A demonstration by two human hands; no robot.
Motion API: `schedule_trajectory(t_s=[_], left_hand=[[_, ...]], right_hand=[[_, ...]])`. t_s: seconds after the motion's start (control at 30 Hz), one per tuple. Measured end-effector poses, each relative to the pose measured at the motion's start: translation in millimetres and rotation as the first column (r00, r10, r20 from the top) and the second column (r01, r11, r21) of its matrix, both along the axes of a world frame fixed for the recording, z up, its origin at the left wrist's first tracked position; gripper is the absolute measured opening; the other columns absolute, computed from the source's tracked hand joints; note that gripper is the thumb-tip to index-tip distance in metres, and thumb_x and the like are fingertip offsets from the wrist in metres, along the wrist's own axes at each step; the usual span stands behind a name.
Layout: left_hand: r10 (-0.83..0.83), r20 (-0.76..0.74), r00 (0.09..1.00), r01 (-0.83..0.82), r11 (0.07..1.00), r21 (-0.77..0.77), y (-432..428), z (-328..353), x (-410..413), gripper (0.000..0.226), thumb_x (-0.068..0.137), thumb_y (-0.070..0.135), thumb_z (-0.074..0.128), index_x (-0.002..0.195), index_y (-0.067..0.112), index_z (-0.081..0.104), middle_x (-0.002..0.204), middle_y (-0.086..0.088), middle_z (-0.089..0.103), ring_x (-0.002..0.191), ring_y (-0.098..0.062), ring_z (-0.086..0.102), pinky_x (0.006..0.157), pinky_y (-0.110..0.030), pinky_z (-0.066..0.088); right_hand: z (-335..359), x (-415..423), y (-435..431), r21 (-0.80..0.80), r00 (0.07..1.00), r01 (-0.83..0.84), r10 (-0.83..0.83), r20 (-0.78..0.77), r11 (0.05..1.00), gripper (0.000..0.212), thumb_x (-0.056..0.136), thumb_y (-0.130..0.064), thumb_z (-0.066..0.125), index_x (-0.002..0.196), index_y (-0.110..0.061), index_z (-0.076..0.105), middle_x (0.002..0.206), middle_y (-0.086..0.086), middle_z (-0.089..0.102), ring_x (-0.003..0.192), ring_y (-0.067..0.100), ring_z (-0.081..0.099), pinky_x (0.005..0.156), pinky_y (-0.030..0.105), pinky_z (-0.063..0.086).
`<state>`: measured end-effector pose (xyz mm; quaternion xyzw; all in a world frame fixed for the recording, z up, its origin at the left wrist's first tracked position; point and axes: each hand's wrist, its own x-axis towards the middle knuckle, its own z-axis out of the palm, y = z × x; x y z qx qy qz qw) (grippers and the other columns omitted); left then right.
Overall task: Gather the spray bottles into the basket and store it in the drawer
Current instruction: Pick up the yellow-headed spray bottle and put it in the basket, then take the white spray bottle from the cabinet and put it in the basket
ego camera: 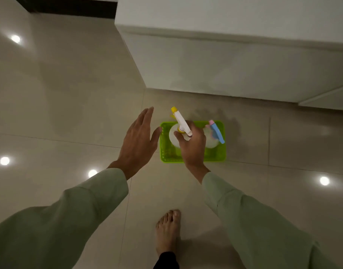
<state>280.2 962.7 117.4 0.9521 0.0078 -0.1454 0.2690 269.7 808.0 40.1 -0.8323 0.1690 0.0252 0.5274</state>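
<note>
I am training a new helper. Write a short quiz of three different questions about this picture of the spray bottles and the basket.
1. True or false: the left hand holds a bottle.
2. Which spray bottle does the right hand grip? A) the yellow-nozzle bottle B) the blue-trigger bottle
3. Where does the green basket stand?

Key
1. False; it is open and empty, beside the basket.
2. A; the other one stands in the basket's right side.
3. On the tiled floor, in front of the white cabinet.
</note>
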Motion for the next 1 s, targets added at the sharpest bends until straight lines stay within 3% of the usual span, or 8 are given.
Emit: schedule_trajectory(t_s=[0.17,0.23,0.33,0.43,0.57,0.7,0.87,1.0], left_hand=[[-0.007,-0.008,1.000,0.008,1.000,0.015,10.4,-58.6,-4.5,0.063,0.102,0.034,0.046,0.156,0.014,0.020,0.163,-0.007,0.028,0.149,-0.022,0.030,0.115,-0.031,0.026],[-0.007,-0.031,0.999,0.007,1.000,0.017,12.3,-75.0,-8.8,0.063,0.102,0.034,0.046,0.156,0.013,0.020,0.163,-0.008,0.027,0.148,-0.024,0.031,0.116,-0.035,0.028],[-0.005,-0.064,0.998,0.006,1.000,0.014,13.9,-81.8,-16.9,0.065,0.102,0.036,0.044,0.156,0.014,0.017,0.163,-0.010,0.026,0.149,-0.025,0.029,0.117,-0.041,0.029],[-0.008,-0.078,0.997,0.007,1.000,-0.007,11.7,-66.6,-22.9,0.065,0.102,0.037,0.043,0.157,0.015,0.015,0.164,-0.009,0.023,0.150,-0.024,0.027,0.119,-0.039,0.027],[-0.017,-0.057,0.998,0.014,0.999,-0.047,2.3,-14.0,-19.0,0.064,0.103,0.037,0.042,0.157,0.015,0.016,0.165,-0.007,0.022,0.151,-0.022,0.024,0.121,-0.039,0.027],[0.022,0.001,1.000,-0.022,0.994,-0.104,-9.5,69.1,-0.1,0.065,0.102,0.037,0.044,0.157,0.018,0.015,0.166,-0.005,0.018,0.152,-0.019,0.021,0.122,-0.037,0.025],[0.037,0.146,0.989,-0.016,0.990,-0.143,-12.0,193.9,30.8,0.065,0.102,0.037,0.045,0.158,0.021,0.015,0.166,-0.001,0.017,0.152,-0.015,0.020,0.121,-0.031,0.023],[0.024,0.250,0.968,0.017,0.987,-0.162,-12.6,267.6,55.6,0.064,0.103,0.036,0.044,0.158,0.023,0.014,0.166,0.002,0.016,0.153,-0.013,0.019,0.120,-0.028,0.021]], right_hand=[[-68.3,-9.1,17.5,-0.055,0.999,-0.032,0.031,-0.016,0.998,0.022,0.084,-0.014,0.076,0.104,-0.008,0.068,0.097,0.008,0.071,0.098,0.033,0.060,0.082,0.032,0.041],[-88.0,-15.8,19.5,-0.076,0.999,-0.039,0.037,-0.017,0.996,0.025,0.085,-0.016,0.076,0.107,-0.008,0.068,0.100,0.007,0.071,0.099,0.032,0.060,0.083,0.031,0.041],[-95.9,-23.1,18.8,-0.100,0.997,-0.074,0.070,-0.039,0.992,0.039,0.082,-0.014,0.078,0.119,-0.009,0.066,0.111,0.009,0.070,0.108,0.032,0.060,0.092,0.042,0.048],[-81.2,-30.9,8.3,-0.037,0.990,-0.121,0.118,-0.075,0.992,0.063,0.081,-0.015,0.081,0.138,-0.009,0.054,0.132,0.009,0.063,0.122,0.029,0.056,0.102,0.040,0.044],[-23.9,-31.6,-14.4,0.006,0.973,-0.193,0.192,-0.125,0.981,0.081,0.079,-0.026,0.086,0.148,-0.016,0.045,0.141,0.006,0.056,0.130,0.020,0.050,0.109,0.037,0.039],[73.0,-12.2,-31.5,-0.029,0.983,-0.172,0.170,-0.063,0.985,0.069,0.081,-0.041,0.080,0.141,-0.031,0.047,0.139,-0.006,0.056,0.127,-0.003,0.047,0.106,0.043,0.047],[216.3,23.5,-42.7,-0.079,0.979,-0.187,0.192,0.070,0.979,0.059,0.087,-0.054,0.066,0.140,-0.039,0.046,0.141,-0.015,0.053,0.132,0.007,0.050,0.104,0.044,0.048],[301.0,56.6,-51.7,-0.071,0.975,-0.137,0.147,0.166,0.988,0.055,0.089,-0.049,0.065,0.140,-0.040,0.047,0.139,-0.019,0.053,0.129,0.006,0.051,0.103,0.038,0.049]])
